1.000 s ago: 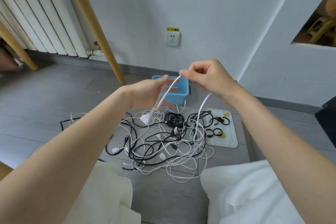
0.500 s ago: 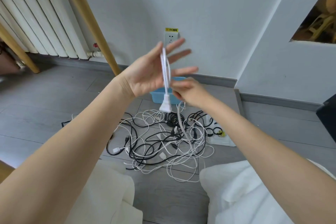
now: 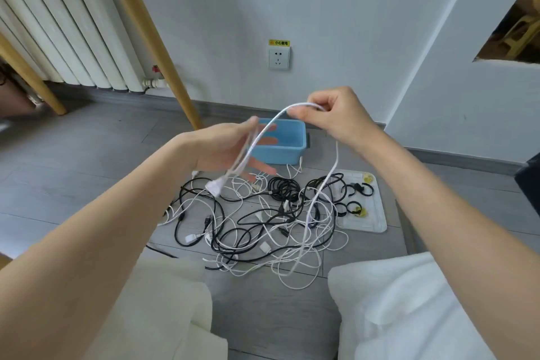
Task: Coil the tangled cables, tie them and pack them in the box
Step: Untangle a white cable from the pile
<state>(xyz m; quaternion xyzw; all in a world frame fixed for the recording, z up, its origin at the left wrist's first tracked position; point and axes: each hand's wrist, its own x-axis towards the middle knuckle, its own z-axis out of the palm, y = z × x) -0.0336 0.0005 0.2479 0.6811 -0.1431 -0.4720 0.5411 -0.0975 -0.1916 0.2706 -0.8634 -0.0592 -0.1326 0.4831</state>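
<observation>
Right hand (image 3: 340, 117) higher, white cable (image 3: 264, 133) arched

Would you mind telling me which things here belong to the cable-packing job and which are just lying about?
Part of the job:
- white cable, held between the left hand and the right hand
- tangled cables on the floor
- blue box
- clear tray of black ties

Just lying about:
- wall socket
- radiator
- wooden leg
</observation>
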